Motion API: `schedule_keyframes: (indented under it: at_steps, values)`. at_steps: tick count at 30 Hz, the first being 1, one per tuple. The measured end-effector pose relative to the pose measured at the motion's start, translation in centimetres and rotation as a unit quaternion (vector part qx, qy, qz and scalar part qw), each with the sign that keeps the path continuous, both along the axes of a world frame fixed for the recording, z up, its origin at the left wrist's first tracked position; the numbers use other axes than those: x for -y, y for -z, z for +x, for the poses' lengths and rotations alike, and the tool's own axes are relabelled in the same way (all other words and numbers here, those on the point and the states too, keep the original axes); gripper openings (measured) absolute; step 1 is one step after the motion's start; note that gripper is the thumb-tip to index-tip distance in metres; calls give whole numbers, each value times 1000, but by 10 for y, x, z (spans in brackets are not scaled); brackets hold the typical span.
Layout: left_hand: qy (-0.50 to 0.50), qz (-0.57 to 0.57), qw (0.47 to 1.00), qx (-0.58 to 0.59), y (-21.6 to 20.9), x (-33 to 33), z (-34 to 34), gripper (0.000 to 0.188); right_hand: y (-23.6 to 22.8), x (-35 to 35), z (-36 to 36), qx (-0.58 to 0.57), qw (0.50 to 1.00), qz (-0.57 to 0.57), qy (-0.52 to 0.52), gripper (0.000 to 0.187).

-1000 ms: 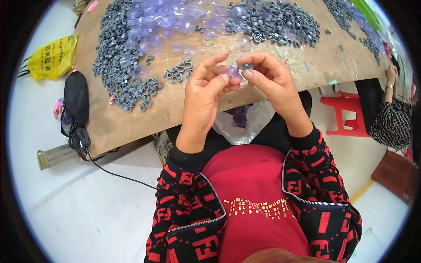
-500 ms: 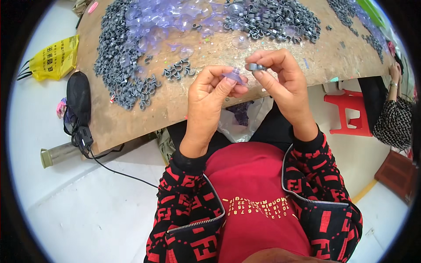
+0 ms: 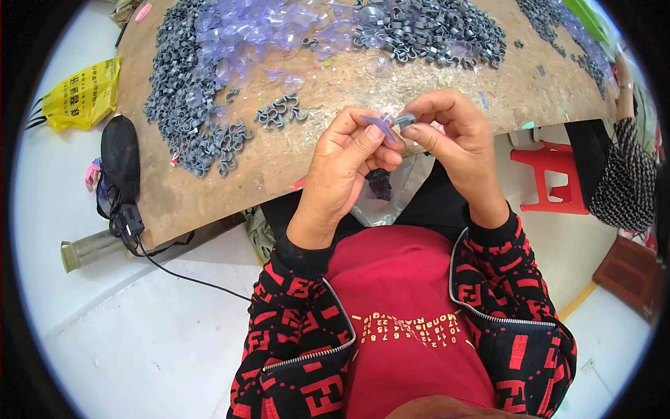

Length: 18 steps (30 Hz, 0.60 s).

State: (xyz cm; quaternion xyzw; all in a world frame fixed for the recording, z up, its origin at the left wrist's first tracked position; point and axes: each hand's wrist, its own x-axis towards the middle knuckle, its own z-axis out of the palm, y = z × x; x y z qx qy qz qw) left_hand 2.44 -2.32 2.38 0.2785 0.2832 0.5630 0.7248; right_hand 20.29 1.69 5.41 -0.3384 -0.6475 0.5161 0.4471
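Observation:
Between thumb and fingers, my left hand pinches a clear purple suction cup, its knob turned toward the right. My right hand grips a small grey plastic clip by its thumb and forefinger. Clip and knob meet or nearly meet; whether they are joined I cannot tell. Both hands are held above the near edge of the wooden table. A few loose grey clips lie beyond my left hand, and a single suction cup rests on the wood farther back.
Heaps of grey clips and purple suction cups cover the far table. An open plastic bag hangs under the edge by my lap. Left are a yellow bag and a black cable; right, a red stool and another person's sleeve.
The grey clip has come left and turned, up against the suction cup's knob. My left hand has tilted the cup more upright. At the right edge, the other person's arm has shifted.

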Motion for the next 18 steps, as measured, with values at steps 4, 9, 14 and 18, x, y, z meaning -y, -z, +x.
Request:
schedule_keyframes:
  at_steps: [4, 9, 14, 18]
  values:
    - [-25, 26, 995, -88, -6, 1, 4, 18, 0, 0, 0, 59, 997, 55, 2, 20]
    - [-110, 127, 958, -234, -7, 4, 6, 19, -5, -1, -1, 91, 985, 147, 0, 22]
    - [-179, 194, 903, -340, -10, 5, 1, 17, -2, 3, -3, 88, 980, 179, 17, 24]
    - [-154, 160, 918, -329, -13, 9, 2, 20, 0, 3, -8, 72, 976, 200, 50, 23]
